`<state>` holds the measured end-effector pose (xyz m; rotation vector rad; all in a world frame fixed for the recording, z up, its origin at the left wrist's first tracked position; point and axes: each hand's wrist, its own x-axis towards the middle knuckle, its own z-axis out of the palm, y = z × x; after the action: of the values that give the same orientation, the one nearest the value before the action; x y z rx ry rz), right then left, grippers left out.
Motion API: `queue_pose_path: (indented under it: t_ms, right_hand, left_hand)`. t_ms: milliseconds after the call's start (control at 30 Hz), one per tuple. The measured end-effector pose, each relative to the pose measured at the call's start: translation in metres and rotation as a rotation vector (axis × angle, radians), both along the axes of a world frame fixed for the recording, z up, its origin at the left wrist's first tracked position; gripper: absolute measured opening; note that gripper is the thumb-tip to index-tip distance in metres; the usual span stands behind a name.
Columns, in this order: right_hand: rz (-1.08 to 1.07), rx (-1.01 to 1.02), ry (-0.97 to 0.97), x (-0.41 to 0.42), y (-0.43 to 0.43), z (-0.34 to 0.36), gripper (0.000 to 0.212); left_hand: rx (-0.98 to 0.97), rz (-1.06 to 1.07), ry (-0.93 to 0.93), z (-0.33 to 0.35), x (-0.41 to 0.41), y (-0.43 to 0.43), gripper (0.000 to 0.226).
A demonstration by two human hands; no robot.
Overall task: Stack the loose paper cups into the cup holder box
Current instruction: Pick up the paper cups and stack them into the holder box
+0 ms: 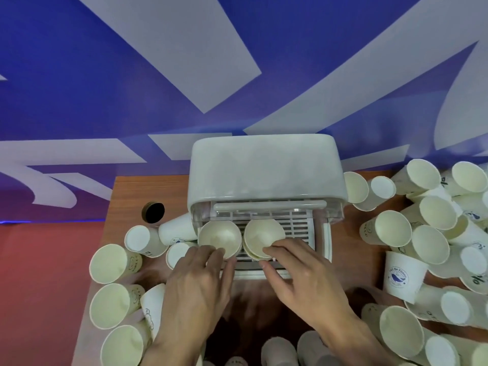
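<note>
A pale cup holder box (pixel 266 170) stands open at the back of the wooden table, its slatted tray (pixel 298 228) pulled out toward me. Two paper cups lie in the tray with their mouths facing me. My left hand (pixel 195 289) has its fingertips on the lower rim of the left cup (pixel 219 233). My right hand (pixel 303 276) pinches the lower rim of the right cup stack (pixel 261 233), where at least two nested rims show.
Several loose paper cups lie heaped to the right (pixel 422 233) and scattered to the left (pixel 113 262) of the box, more along the near edge (pixel 277 350). A dark round cable hole (pixel 153 212) sits left of the box. A blue and white wall stands behind.
</note>
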<state>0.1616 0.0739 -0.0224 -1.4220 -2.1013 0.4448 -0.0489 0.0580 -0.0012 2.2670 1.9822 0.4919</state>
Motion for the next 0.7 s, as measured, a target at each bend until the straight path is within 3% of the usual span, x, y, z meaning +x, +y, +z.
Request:
queue_pose_path:
  t_ms: [300, 500, 700]
  right_hand:
    - [0.016, -0.117, -0.11, -0.013, 0.006, -0.016, 0.011]
    - [-0.013, 0.001, -0.038, -0.044, -0.011, 0.025, 0.017]
    - [0.257, -0.106, -0.203, -0.152, -0.006, 0.044, 0.026]
  left_hand:
    - [-0.069, -0.147, 0.165, -0.029, -0.013, 0.012, 0.04]
    - [0.029, -0.008, -0.03, 0.031, -0.034, -0.004, 0.015]
    - [-0.098, 0.341, 0.082, 0.04, -0.149, -0.027, 0.005]
